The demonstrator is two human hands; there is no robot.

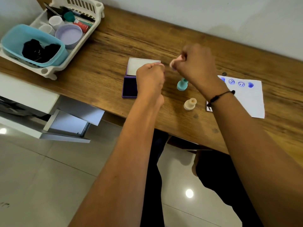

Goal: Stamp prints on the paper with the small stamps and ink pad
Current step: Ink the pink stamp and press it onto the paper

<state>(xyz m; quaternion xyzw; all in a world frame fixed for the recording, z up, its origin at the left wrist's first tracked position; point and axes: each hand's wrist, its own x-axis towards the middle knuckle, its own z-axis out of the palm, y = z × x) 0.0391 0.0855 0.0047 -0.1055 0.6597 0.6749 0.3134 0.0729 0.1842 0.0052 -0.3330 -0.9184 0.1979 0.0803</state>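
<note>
My right hand (196,66) grips a small pink stamp (175,61) raised above the wooden table (114,43). My left hand (150,76) is curled, its fingertips pinching something small and pinkish near the stamp; what it is stays unclear. Under the left hand lies the open purple ink pad (129,86) with its white-lined lid (136,66) folded back. A teal stamp (182,85) and a cream stamp (189,104) stand on the table between the pad and the white paper (249,99). The paper carries several blue prints along its far edge.
A white rack (54,69) at the far left holds a blue tub (32,45), a lilac bowl (68,34), cups and pens. White open drawers (65,122) stick out below the table's left end. A small dark card (209,108) lies by the paper's near corner.
</note>
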